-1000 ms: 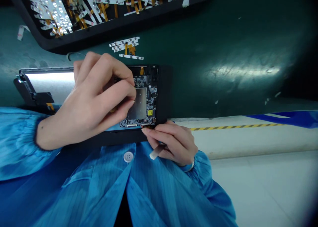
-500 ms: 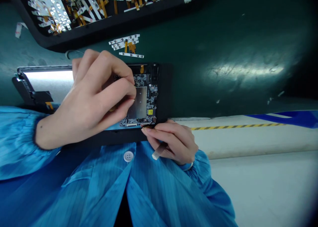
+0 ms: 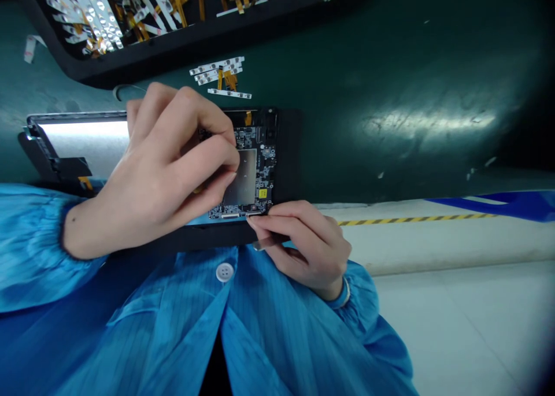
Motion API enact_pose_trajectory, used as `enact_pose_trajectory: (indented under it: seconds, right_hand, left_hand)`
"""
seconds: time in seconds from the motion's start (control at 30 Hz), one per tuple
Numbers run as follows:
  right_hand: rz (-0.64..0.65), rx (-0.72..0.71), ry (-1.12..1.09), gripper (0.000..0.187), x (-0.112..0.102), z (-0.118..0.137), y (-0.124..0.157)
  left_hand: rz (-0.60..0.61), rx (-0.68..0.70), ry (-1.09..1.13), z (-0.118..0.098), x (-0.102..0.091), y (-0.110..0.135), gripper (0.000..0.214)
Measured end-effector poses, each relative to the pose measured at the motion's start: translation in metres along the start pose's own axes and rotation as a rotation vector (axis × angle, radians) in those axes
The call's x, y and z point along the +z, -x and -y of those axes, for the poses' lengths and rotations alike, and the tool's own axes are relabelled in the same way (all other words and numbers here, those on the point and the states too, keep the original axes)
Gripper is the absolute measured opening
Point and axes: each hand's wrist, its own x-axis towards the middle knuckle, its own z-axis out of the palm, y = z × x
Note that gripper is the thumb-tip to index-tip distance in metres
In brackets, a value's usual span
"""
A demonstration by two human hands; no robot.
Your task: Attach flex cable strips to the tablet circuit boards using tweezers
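A circuit board [image 3: 254, 176] sits in a tablet housing [image 3: 288, 153] on a work mat [image 3: 390, 66], with a display panel [image 3: 82, 144] to its left. The left hand [image 3: 160, 165] lies over the board's left part, partly covering the panel, and the right hand [image 3: 299, 245] sits at the board's near edge, its fingertips [image 3: 255, 222] against it. Behind the housing, a small pile of ribbon strips [image 3: 217, 75] lies on the mat, and behind that a tray [image 3: 182, 48] holds many more. A loose strip [image 3: 29, 49] lies left of the tray. Hazard tape [image 3: 416, 219] runs right of the housing, beyond the mat's edge. A coat button [image 3: 224, 272] sits just below the housing, between the two sleeves.
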Motion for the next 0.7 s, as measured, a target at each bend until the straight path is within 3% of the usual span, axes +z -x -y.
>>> enact_pose_trajectory:
  seconds: [0.23,0.37,0.43,0.53,0.6,0.7]
  right_hand:
    - [0.071,0.135,-0.109,0.015,-0.003,0.001,-0.007]
    - [0.025,0.238,-0.129,0.016,-0.003,0.003,-0.009]
    - [-0.007,0.234,-0.129,0.020,-0.002,0.002,-0.010]
    - [-0.034,0.207,-0.123,0.023,-0.001,-0.002,-0.009]
    - [-0.058,0.183,-0.135,0.023,0.000,-0.005,-0.008]
    - [-0.072,0.144,-0.155,0.021,0.000,-0.010,-0.006]
  left_hand:
    - [-0.021,0.056,-0.106,0.001,-0.001,0.001,0.014]
    - [-0.002,0.088,-0.008,-0.002,0.000,0.004,0.021]
    - [0.030,0.111,0.084,-0.005,0.001,0.006,0.025]
    - [0.097,0.013,0.174,-0.008,0.002,0.010,0.035]
    - [0.112,-0.016,0.176,-0.009,0.004,0.013,0.043]
    - [0.094,-0.040,0.110,-0.008,0.007,0.016,0.037]
